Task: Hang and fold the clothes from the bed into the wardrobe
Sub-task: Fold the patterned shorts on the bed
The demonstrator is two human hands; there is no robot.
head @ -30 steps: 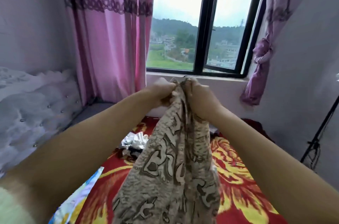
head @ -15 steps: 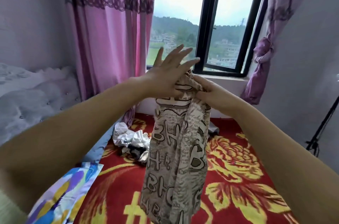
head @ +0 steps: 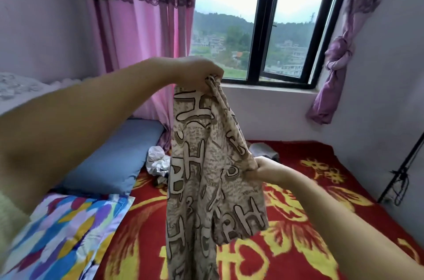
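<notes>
Holding the beige letter-print garment point(head: 206, 176) up in the centre of the frame, I have my left hand point(head: 197, 73) bunched tight around its top edge, fingers curled over a gathered wad of cloth, while my right hand point(head: 263, 169) pinches its right-hand edge lower down, right of centre. The cloth hangs in long folds over the red flowered blanket point(head: 321, 199) and runs out of the bottom of the frame, so I cannot see its hem. I judge I am sorting out which way it hangs before folding it or putting it on a hanger. The risk is in the grip itself: the top is scrunched rather than held by a seam, so spreading it could twist it or let the gathered part slide out. Its lower end may also drag across the blanket and catch the crumpled white cloth point(head: 158, 160) at centre left, beside the blue pillow point(head: 110, 160).
</notes>
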